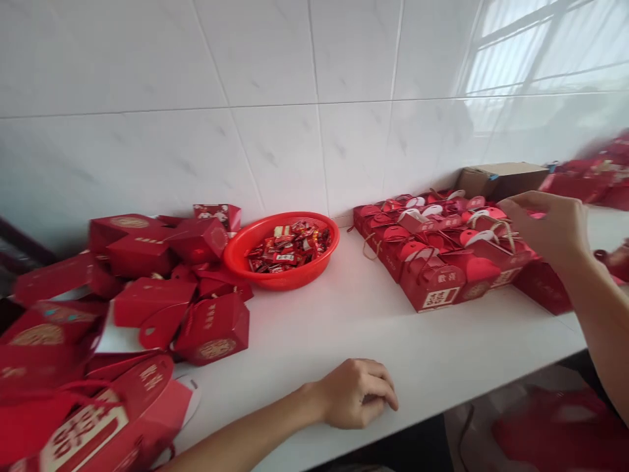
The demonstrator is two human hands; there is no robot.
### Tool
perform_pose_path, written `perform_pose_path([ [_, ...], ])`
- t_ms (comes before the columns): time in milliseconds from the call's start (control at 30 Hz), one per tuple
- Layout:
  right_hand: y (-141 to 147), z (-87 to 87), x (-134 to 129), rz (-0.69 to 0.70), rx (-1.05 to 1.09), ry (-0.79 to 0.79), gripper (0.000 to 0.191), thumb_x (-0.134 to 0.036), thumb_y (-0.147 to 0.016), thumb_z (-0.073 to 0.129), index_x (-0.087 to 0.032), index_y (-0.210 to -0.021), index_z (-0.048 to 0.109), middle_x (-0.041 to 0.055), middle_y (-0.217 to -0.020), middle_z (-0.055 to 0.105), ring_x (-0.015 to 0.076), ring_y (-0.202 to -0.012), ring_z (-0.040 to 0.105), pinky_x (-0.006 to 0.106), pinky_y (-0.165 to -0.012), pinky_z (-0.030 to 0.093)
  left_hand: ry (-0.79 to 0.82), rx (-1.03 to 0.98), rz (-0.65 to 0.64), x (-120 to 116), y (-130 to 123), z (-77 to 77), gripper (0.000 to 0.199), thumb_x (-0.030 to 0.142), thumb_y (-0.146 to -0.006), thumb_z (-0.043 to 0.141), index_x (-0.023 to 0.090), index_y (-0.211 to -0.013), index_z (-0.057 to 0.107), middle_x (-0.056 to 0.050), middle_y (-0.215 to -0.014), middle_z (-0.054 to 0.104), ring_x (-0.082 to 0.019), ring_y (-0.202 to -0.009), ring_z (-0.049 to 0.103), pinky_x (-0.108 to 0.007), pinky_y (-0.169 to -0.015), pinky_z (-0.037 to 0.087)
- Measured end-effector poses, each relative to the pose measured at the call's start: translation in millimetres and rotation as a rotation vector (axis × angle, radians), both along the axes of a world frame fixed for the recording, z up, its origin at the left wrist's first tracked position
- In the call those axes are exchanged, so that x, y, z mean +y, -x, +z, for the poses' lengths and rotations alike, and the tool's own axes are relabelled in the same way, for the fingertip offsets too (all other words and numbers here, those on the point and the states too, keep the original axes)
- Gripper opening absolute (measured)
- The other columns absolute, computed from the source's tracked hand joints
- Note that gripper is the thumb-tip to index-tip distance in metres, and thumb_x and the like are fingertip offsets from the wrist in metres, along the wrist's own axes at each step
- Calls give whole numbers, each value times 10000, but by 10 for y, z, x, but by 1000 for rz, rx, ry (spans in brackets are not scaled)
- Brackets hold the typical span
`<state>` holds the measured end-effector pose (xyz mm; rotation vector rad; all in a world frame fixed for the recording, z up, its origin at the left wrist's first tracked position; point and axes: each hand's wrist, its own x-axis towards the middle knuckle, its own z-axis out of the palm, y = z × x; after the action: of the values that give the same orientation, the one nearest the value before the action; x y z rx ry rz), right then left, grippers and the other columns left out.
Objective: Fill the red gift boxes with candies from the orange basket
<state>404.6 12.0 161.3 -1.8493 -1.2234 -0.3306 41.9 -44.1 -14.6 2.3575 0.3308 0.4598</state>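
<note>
My left hand [356, 394] rests on the white tabletop near its front edge, fingers loosely curled, with nothing seen in them. My right hand [550, 226] is at the right end of a block of red gift boxes [437, 275]. Its fingers bend down at the top of a dark red gift box [543, 285], which sits slightly askew beside the others; the fingertips are partly hidden. The boxes in the block stand upright and close together, with round-tabbed lids and thin cord handles. Some show a white patterned label.
Left, a loose heap of red boxes [147, 301] lies at many angles. A red plastic basin [285, 282] by the tiled wall holds wrapped sweets [289, 249]. A cardboard box [506, 174] stands behind the block. More red items [590, 174] are far right; red material [565, 426] is below the edge.
</note>
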Motion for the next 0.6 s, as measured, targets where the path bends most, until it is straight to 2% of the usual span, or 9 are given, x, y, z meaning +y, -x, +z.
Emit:
perform_pose_path([
  [33, 225, -10, 5, 101, 56, -13, 154, -274, -822, 676, -166, -890, 762, 97, -785, 713, 195, -704, 601, 340, -742, 445, -16, 35, -13, 18, 0, 24, 254, 40, -777, 562, 190, -868, 746, -42, -926, 745, -154, -812, 680, -247, -829, 542],
  [100, 645, -71, 13, 413, 71, -45, 222, -394, -812, 696, -182, -846, 755, 79, -811, 728, 199, -731, 635, 320, -719, 472, -67, 102, -38, 66, 17, 111, 242, 62, -809, 566, 201, -891, 746, -31, -946, 757, -162, -868, 695, -256, -896, 525],
  [200, 1194, -248, 43, 907, 28, 2, 340, -501, -875, 628, -182, -853, 744, 82, -850, 742, 198, -774, 672, 295, -711, 512, -162, 187, -60, 137, 104, 363, 235, 95, -867, 552, 187, -955, 750, -44, -1010, 765, -177, -940, 706, -262, -922, 507],
  [267, 1517, -415, 72, 1107, 43, 115, 354, -493, -919, 587, -177, -858, 735, 88, -870, 752, 196, -777, 691, 290, -713, 533, -210, 252, -52, 170, 209, 609, 236, 134, -909, 543, 189, -1016, 746, -50, -1041, 763, -186, -970, 707, -276, -939, 500],
  [367, 1932, -741, 102, 1297, 78, 246, 340, -464, -945, 547, -191, -844, 721, 74, -862, 760, 198, -773, 711, 300, -737, 552, -248, 384, 29, 204, 437, 1058, 253, 204, -954, 534, 202, -1124, 722, -63, -1107, 755, -213, -1013, 703, -322, -984, 480],
  [400, 2046, -866, 101, 1335, 90, 279, 333, -448, -952, 527, -199, -833, 714, 67, -854, 761, 198, -767, 714, 301, -725, 554, -244, 426, 77, 216, 533, 1215, 268, 215, -960, 533, 206, -1163, 708, -67, -1154, 745, -226, -1064, 689, -339, -1016, 465],
  [467, 2224, -1119, 74, 1381, 113, 344, 308, -411, -956, 507, -210, -837, 707, 61, -862, 764, 202, -777, 718, 314, -745, 557, -177, 479, 256, 248, 761, 1507, 312, 267, -946, 566, 223, -1235, 675, -55, -1267, 706, -244, -1199, 633, -331, -1020, 467],
  [533, 2331, -1342, 23, 1387, 149, 374, 297, -395, -958, 495, -215, -853, 707, 66, -884, 766, 212, -806, 719, 333, -770, 557, -123, 496, 508, 284, 1039, 1733, 380, 342, -935, 580, 252, -1300, 634, -33, -1367, 648, -240, -1258, 596, -317, -1034, 463],
  [600, 2374, -1501, -34, 1393, 180, 417, 292, -388, -958, 487, -216, -870, 706, 75, -902, 761, 219, -827, 715, 345, -778, 555, -142, 478, 804, 313, 1362, 1863, 410, 367, -934, 557, 260, -1326, 609, -36, -1380, 636, -246, -1250, 596, -336, -1047, 462],
])
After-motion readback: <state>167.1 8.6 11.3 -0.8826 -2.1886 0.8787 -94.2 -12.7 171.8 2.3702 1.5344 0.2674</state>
